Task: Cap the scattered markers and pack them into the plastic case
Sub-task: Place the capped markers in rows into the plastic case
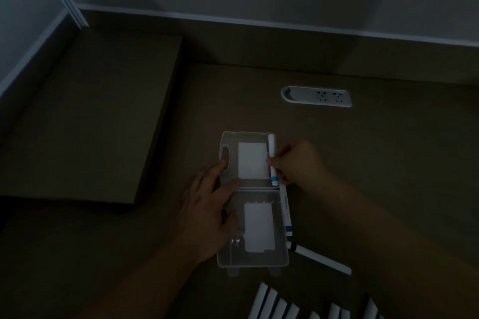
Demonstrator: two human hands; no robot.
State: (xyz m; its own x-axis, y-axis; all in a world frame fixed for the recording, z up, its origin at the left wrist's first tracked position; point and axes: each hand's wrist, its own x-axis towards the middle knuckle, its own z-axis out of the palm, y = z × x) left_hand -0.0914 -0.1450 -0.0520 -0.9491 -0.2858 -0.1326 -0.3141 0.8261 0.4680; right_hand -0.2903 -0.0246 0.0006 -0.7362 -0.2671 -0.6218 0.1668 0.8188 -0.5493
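A clear plastic case (pixel 278 254) lies open on the desk, its lid half (pixel 229 138) farther from me. My left hand (pixel 207 210) rests flat across the hinge, fingers on the lid's left side. My right hand (pixel 295 163) pinches a white marker with a blue band (pixel 272 158) at the lid's right edge. A second white marker with a blue band (pixel 286 212) lies along the case's right side. A white marker with a black end (pixel 318 258) lies slanted at the case's near right corner.
Several more white markers (pixel 272 303) lie in a row at the bottom edge. A socket panel (pixel 317 96) is set into the desk behind the case. A raised brown block (pixel 90 116) fills the left. The scene is dim.
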